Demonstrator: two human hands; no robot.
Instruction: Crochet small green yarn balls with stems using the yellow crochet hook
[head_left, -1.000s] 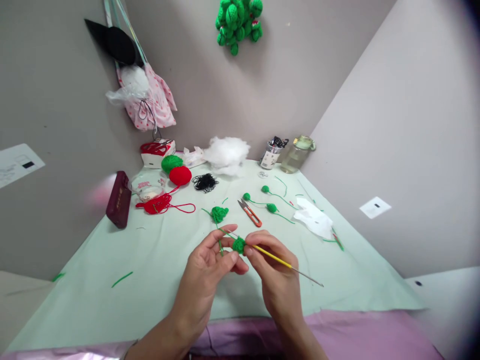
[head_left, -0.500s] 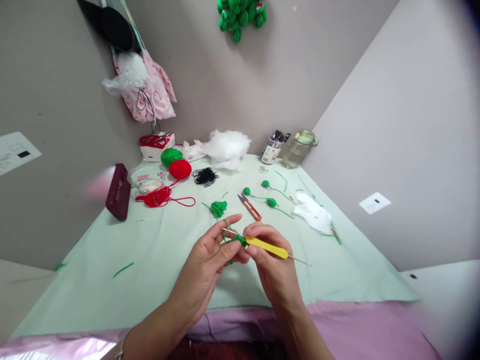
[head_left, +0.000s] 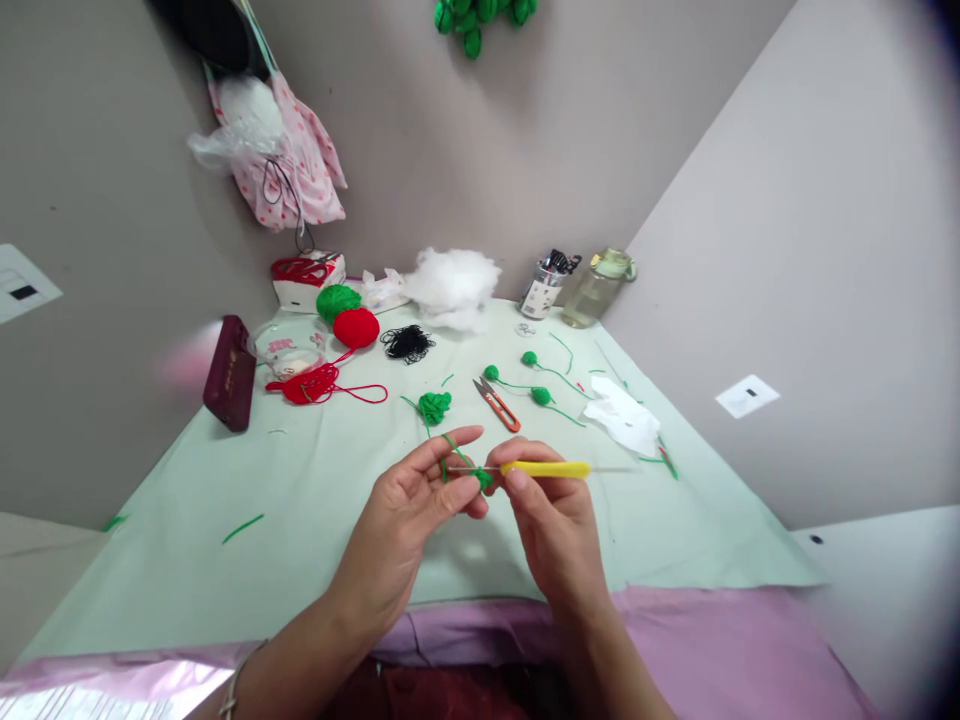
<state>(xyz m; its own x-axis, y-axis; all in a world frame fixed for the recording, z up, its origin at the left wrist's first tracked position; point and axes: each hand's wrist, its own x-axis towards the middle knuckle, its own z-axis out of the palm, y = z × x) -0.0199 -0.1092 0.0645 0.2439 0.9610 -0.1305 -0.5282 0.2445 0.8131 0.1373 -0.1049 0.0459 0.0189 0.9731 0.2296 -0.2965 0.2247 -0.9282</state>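
Observation:
Between its thumb and fingers, my left hand (head_left: pixel 409 500) pinches a small green crochet piece (head_left: pixel 483 480). A green strand runs up over its raised index finger toward a loose green yarn bundle (head_left: pixel 434 408) on the table. My right hand (head_left: pixel 555 510) is closed on the yellow handle of a crochet hook (head_left: pixel 547 469). The hook's thin metal shaft points left and crosses the green piece and the strand; exactly how the loops lie on it is too small to tell. Beyond my hands lie orange-handled thread snips (head_left: pixel 498 404).
Green crocheted balls (head_left: pixel 541 397) with tails and a white sheet (head_left: pixel 624 418) lie to the right. At the back are white stuffing (head_left: pixel 453 285), a pen cup (head_left: pixel 543 290) and a bottle (head_left: pixel 598 287). Red yarn (head_left: pixel 356 328), black yarn (head_left: pixel 407 344) and a dark red phone-like block (head_left: pixel 231 374) stand left.
The crochet hook has swung from a downward slant to nearly level, its handle end rising. My left hand keeps its pinch on the green piece. The whole view has shifted slightly.

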